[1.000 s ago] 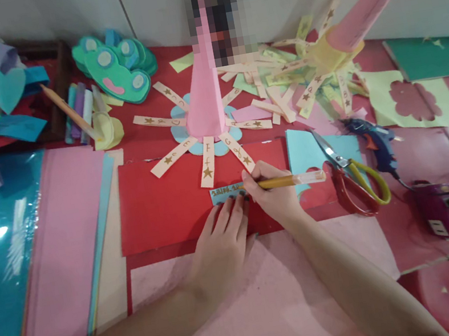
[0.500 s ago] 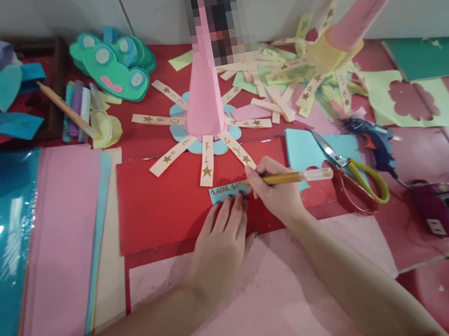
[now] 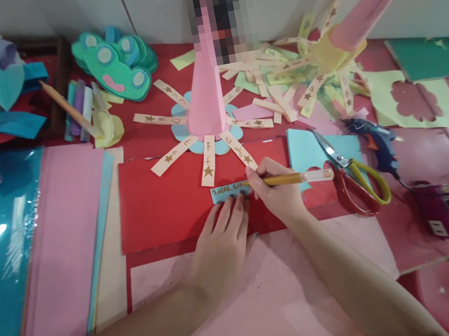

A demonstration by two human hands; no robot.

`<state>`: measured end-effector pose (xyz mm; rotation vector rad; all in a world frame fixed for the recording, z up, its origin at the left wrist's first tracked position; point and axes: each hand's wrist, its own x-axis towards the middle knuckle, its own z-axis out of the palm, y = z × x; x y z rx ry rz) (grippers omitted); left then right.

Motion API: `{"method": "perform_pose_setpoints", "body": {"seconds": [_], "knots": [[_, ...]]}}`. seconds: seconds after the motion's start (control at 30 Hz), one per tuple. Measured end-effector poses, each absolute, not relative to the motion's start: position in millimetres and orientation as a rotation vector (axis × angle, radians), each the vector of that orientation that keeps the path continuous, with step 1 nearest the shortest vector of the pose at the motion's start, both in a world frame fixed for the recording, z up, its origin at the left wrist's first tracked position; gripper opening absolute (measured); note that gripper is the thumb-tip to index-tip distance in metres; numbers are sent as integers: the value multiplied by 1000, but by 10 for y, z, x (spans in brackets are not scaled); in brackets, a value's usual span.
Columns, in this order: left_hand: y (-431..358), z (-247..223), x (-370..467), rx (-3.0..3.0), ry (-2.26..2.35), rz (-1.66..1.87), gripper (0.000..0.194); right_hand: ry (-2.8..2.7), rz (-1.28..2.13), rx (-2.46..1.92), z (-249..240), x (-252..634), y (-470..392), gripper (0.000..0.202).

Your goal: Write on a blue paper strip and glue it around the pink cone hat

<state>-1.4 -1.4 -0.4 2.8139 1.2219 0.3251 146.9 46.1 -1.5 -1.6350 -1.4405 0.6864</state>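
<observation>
Right hand (image 3: 276, 191): fingers closed round one gold pen (image 3: 283, 179), its tip at the right end of the paper strip. Left hand (image 3: 218, 233): laid palm down, grasping nothing, fingertips pressing the near edge of the strip.

Paper strip (image 3: 221, 196): one, blue, gold handwriting along it; lies on the red card (image 3: 163, 213), centre of the desk (image 3: 423, 159).

Paper cone (image 3: 204, 99): pink, upright, just beyond the red card, on a blue scalloped base (image 3: 180, 132) ringed with lettered cream strips (image 3: 206, 162).

Scissors (image 3: 339, 159): one pair, right of the hands, partly over blue paper (image 3: 301, 146). Glue gun (image 3: 379, 146): right of the scissors.

Markers (image 3: 77, 110): several, far left, beside green cutouts (image 3: 117, 62).

Pink sheet (image 3: 280, 285): near side, beneath the forearms.
</observation>
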Motion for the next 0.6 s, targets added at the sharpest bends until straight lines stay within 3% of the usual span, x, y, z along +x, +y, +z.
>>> {"method": "perform_pose_setpoints", "body": {"seconds": [0.6], "knots": [[-17, -12, -17, 2855, 1232, 334, 41, -1422, 597, -1650, -10, 1454, 469, 33]]}}
